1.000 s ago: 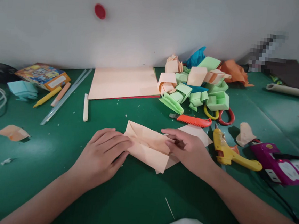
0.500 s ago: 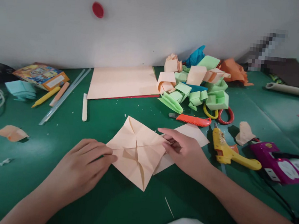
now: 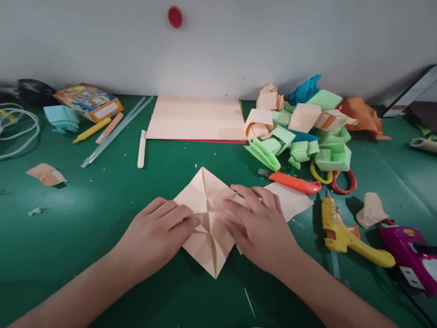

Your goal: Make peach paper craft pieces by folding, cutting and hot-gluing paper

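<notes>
A peach sheet of paper (image 3: 197, 192), creased and folded with its flaps meeting near the middle, lies on the green table before me. My left hand (image 3: 160, 238) pinches its left side between thumb and fingers. Over the right side of the same paper is my right hand (image 3: 262, 226), its fingertips smeared by motion, so whether they grip or only touch it does not show. A second peach sheet (image 3: 294, 201) lies partly beneath my right hand. Just beyond that hand is an orange utility knife (image 3: 295, 182).
A yellow glue gun (image 3: 337, 228) and purple power strip (image 3: 411, 252) lie to the right. Scissors (image 3: 344, 181) rest by a heap of folded papers (image 3: 302, 120). At the back are a large peach sheet (image 3: 197, 119), a white stick (image 3: 142, 149), and clear glue sticks (image 3: 113, 137).
My hands have come closer together, and the paper's left and right sides are drawn inward. My right fingers have moved left over the paper. The camera view has shifted left.
</notes>
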A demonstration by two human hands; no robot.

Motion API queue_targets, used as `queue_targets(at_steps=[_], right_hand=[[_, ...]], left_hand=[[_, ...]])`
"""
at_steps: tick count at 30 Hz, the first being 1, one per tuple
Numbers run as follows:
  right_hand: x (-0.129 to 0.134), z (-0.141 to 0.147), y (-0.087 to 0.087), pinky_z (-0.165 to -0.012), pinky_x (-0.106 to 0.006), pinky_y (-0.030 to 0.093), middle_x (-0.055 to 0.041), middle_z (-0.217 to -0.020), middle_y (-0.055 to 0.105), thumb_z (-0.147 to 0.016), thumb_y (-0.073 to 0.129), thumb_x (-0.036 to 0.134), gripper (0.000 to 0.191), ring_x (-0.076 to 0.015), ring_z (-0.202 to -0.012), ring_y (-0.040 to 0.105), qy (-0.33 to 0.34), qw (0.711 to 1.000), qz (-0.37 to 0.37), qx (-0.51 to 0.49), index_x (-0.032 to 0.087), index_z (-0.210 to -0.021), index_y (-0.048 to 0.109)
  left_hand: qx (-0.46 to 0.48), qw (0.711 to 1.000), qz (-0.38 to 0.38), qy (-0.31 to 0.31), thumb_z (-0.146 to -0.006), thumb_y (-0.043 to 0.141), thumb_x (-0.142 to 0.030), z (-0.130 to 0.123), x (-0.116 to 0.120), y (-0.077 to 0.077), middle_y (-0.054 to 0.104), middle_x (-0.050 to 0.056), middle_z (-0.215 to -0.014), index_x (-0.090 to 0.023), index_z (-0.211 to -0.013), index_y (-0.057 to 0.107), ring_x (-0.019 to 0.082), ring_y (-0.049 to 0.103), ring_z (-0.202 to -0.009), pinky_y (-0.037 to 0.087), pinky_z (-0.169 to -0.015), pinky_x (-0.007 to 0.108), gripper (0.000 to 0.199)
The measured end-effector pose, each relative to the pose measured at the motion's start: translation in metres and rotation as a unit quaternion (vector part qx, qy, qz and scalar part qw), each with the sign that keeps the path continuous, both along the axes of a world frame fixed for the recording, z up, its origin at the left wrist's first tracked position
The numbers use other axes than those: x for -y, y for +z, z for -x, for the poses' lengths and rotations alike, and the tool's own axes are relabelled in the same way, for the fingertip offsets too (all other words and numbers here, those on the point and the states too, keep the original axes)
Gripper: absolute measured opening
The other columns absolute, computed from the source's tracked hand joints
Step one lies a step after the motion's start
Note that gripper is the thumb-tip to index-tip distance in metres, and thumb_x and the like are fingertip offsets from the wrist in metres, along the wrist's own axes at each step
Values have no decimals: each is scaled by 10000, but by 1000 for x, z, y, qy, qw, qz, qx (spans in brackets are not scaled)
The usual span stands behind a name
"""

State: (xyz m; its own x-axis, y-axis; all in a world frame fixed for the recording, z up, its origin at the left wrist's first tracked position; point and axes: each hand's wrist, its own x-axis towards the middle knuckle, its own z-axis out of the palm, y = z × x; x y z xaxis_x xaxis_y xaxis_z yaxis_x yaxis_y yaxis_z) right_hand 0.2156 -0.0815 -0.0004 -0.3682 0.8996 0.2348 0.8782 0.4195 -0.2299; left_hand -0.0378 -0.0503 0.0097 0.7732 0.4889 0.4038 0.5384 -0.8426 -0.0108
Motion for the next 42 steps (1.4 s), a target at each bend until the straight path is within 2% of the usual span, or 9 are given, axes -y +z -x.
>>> queue_targets(at_steps=[5,11,15,21,26,28,34,37,42], right_hand=[[-11,20,7,-978,-592,425,-146,-1434,606,-1021,481,539,435,-390,-1216,482,-42,998,-9,44,192,-1113,727],[-28,31,5,-915,-531,424,-99,-1185,705,-984,549,282,165,-337,-1079,555,-25,999,-3,30,235,-952,703],[-29,22,4,-927,-473,443,-51,-1171,714,-963,539,258,154,-281,-1048,580,-27,999,9,-40,236,-887,671],[-38,-18,5,-868,-429,485,-62,-1028,742,-896,564,247,110,-258,-933,626,-106,988,-1,-113,222,-804,618],[-36,-39,-1,-837,-476,477,-83,-985,726,-868,609,250,76,-312,-930,588,-177,984,-29,12,216,-817,654],[-33,-40,-3,-854,-478,482,-99,-1014,712,-853,637,226,66,-320,-967,574,-180,983,-30,33,203,-885,690],[-30,-38,-1,-984,-519,434,-95,-1417,589,-896,554,61,397,-340,-1182,466,-44,990,-104,80,287,-1146,763],[-27,-37,2,-888,-415,468,-36,-1275,690,-875,511,-8,439,-264,-984,491,55,990,-93,93,290,-1024,796],[-19,-33,8,-772,-387,476,-40,-1155,746,-908,558,100,332,-255,-906,533,34,995,-21,90,261,-1073,797]], left_hand=[[78,996,2,-39,-916,605,-59,10,7,14,706,38,-886,-178,-953,681,179,624,-795,448,-739,342,145],[65,963,254,-66,-885,518,-74,38,14,38,704,-8,-911,-229,-869,599,161,653,-875,357,-1040,436,176],[-4,938,338,-75,-913,594,-227,44,11,31,643,-27,-797,-227,-839,592,148,575,-727,405,-936,396,74],[-35,976,215,-30,-998,545,-376,30,15,14,618,-2,-734,-208,-743,570,186,563,-703,408,-771,389,306],[-28,993,48,103,-1014,464,-241,-4,50,13,742,87,-1017,-150,-1065,690,271,652,-905,436,-839,451,249],[-11,998,23,49,-1009,488,-216,-15,66,7,742,87,-1166,-150,-1150,694,282,656,-1056,440,-950,457,258],[-83,996,35,12,-942,406,-88,-11,63,-4,717,100,-1304,-137,-1287,674,273,667,-1176,505,-981,424,439],[-90,995,3,40,-870,389,18,0,47,3,760,65,-1144,-198,-1294,677,256,711,-1049,544,-933,430,556],[4,998,-41,51,-920,470,10,1,48,15,756,63,-1027,-198,-1162,729,261,699,-999,548,-942,452,412]])
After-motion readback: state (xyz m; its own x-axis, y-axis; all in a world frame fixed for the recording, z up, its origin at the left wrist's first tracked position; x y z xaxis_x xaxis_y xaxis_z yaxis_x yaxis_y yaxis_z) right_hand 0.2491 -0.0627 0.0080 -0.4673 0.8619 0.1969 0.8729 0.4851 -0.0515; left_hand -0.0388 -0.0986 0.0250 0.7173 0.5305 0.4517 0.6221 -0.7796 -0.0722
